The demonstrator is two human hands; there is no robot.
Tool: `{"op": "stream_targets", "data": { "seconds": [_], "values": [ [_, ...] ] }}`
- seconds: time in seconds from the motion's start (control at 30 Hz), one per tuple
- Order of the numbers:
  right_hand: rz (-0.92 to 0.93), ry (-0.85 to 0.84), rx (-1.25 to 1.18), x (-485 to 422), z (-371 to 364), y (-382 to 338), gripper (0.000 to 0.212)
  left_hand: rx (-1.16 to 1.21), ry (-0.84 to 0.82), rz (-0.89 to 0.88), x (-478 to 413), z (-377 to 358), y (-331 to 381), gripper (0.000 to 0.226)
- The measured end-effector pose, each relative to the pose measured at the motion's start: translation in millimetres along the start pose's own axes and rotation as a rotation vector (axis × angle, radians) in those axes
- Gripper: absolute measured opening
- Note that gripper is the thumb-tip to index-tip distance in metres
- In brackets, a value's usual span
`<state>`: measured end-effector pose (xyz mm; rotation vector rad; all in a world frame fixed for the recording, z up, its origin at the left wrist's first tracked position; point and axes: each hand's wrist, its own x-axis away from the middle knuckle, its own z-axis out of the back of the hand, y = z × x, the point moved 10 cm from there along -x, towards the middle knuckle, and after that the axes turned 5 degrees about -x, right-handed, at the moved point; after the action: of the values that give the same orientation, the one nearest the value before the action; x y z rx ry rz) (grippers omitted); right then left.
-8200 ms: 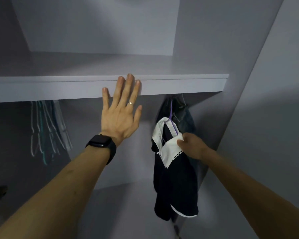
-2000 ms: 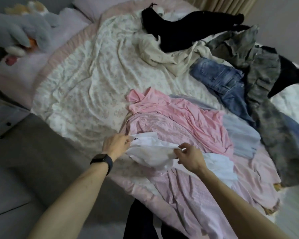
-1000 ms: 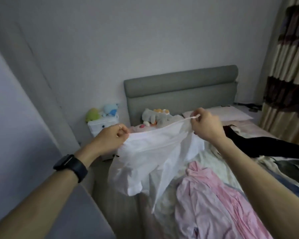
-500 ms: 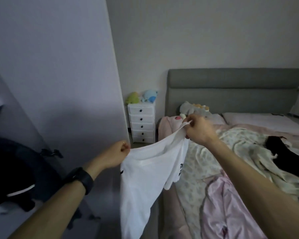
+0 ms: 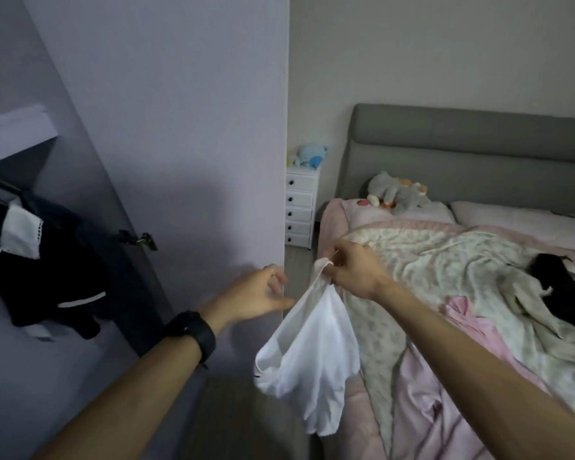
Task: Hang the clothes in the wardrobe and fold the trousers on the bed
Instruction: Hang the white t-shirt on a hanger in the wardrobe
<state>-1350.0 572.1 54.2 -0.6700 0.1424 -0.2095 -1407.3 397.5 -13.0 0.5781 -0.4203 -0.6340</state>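
Wardrobe door [image 5: 166, 127]: a plain pale panel standing open, filling the left middle and hiding part of the chest of drawers [image 5: 299, 207].
Bed [image 5: 445, 260]: on the right, with a grey headboard and a flowered quilt; its foot is cut off by the frame.
Wardrobe [image 5: 14, 124]: far left, only a shelf edge and a dark inside show.
Dark garment [image 5: 47, 260]: hangs inside the wardrobe, white lace-edged collar showing; the hanger is out of view.
Clothes on bed: a pink top [image 5: 472, 327], a beige piece [image 5: 528, 300] and a black piece [image 5: 551, 277], partly cut off at the right.
White shirt [image 5: 312, 360]: hangs in the air between door and bed; a small dark mark at its lower left edge is too small to read.
Right hand [image 5: 352, 270]: pinches the shirt's top edge.
Left hand [image 5: 256, 297]: fingers loosely spread, holding nothing, just beside the shirt.
Watch [image 5: 196, 333]: black, on the left wrist, its face unreadable.
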Motion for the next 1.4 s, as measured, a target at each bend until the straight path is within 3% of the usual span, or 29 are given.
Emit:
{"op": "stream_targets", "data": {
  "seconds": [0.07, 0.17, 0.23, 0.4, 0.53, 0.7, 0.8, 0.87, 1.13, 1.27, 1.4],
  "values": [
    [0.027, -0.017, -0.039, 0.7, -10.1, -12.7, 0.018, -0.049, 0.117, -0.082, 0.5, 14.3, 34.8, 0.047],
    [0.061, 0.007, -0.094, 0.2, -10.2, -24.1, 0.017, -0.292, 0.218, -0.152, 3.9, 26.4, 69.5, 0.031],
    [0.111, 0.039, -0.094, 1.9, -3.7, -28.7, 0.021, -0.306, 0.271, -0.184, 5.2, 32.9, 76.1, 0.022],
    [0.285, 0.127, 0.134, 16.1, 0.7, -32.9, 0.017, -0.312, 0.377, -0.175, 8.7, 55.3, 80.2, 0.014],
    [0.032, 0.067, 0.24, 19.4, -35.4, 17.4, 0.018, -0.213, 0.566, -0.064, 19.0, 90.5, 78.6, 0.019],
    [-0.212, -0.121, 0.403, 44.5, -71.2, 68.0, 0.011, -0.325, 0.716, 0.156, 51.8, 140.5, 16.3, 0.031],
    [-0.41, -0.212, 0.305, 48.5, -64.1, 85.8, 0.032, -0.43, 0.676, 0.327, 71.7, 152.3, -37.9, 0.028],
    [-0.473, -0.265, 0.115, 40.2, -61.0, 77.7, 0.031, -0.492, 0.615, 0.424, 80.3, 150.6, -68.6, 0.028],
    [-0.335, -0.107, -0.464, -30.1, -77.3, -9.1, 0.013, -0.234, 0.391, 0.619, 110.8, 127.9, -151.3, 0.027],
    [-0.316, -0.096, -0.515, -45.0, -99.6, -32.2, 0.011, 0.017, 0.367, 0.608, 130.3, 133.8, -180.6, 0.034],
    [-0.195, -0.084, -0.306, -56.8, -114.0, -46.8, 0.018, 0.056, 0.317, 0.619, 150.5, 131.1, -215.4, 0.029]
  ]
}}
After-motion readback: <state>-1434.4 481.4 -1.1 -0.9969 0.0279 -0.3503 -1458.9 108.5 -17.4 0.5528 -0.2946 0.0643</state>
